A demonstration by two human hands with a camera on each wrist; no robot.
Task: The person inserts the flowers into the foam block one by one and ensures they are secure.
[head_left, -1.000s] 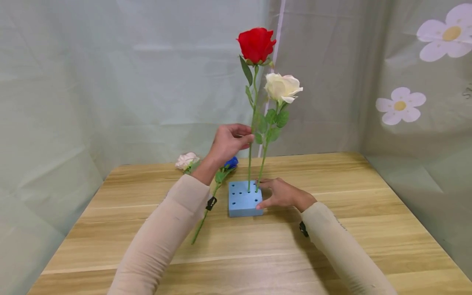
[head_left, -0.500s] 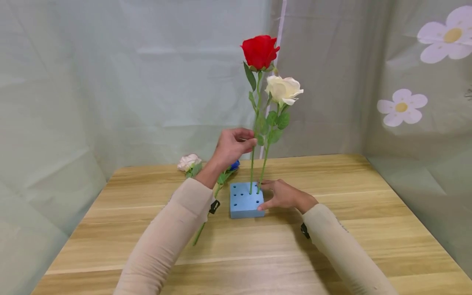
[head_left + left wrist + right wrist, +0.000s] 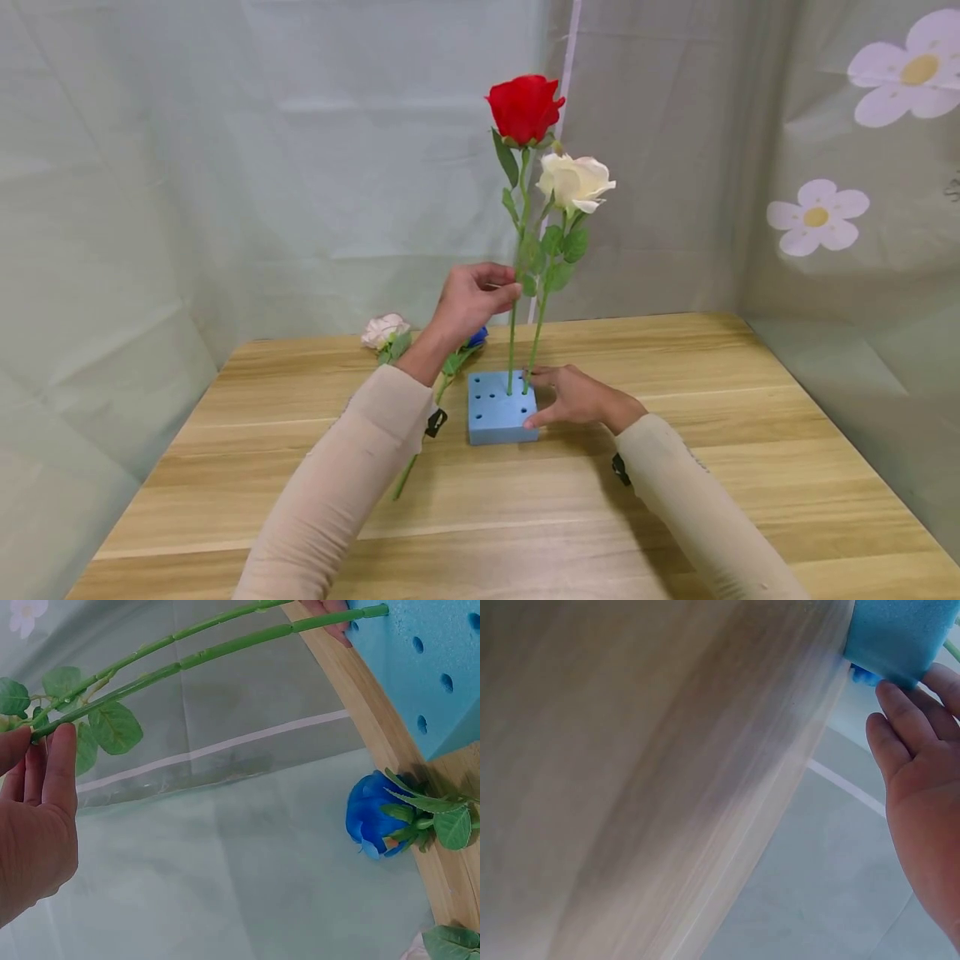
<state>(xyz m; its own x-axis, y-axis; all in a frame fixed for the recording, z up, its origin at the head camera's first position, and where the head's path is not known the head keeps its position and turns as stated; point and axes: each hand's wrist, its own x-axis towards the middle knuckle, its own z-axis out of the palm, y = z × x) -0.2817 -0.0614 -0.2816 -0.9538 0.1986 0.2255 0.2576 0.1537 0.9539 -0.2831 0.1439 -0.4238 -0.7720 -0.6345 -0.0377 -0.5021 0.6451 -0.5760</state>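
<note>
In the head view my left hand (image 3: 467, 304) pinches the upright green stem of a red rose (image 3: 525, 110) between thumb and fingers. The stem's lower end stands in a hole of a light blue foam block (image 3: 501, 429). A cream rose (image 3: 575, 183) stands in the hole to its right, leaning slightly right. My right hand (image 3: 581, 397) grips the block's right side, thumb at the front corner and fingers behind. The left wrist view shows the left hand (image 3: 41, 817) on the stem, high above the block (image 3: 427, 667). Fingers press the block (image 3: 900, 637) in the right wrist view.
Left of the block, a blue rose (image 3: 477, 337) lies on the wooden table (image 3: 600, 517), partly behind the left arm. A pale pink rose (image 3: 385, 331) lies near the back edge. Several other holes dot the block. Grey-green sheets (image 3: 375, 167) hang behind.
The red rose's head is somewhat lower than a second ago, and the left hand has shifted slightly down with it. Over the last half second the head tipped a little left. The right hand keeps its hold.
</note>
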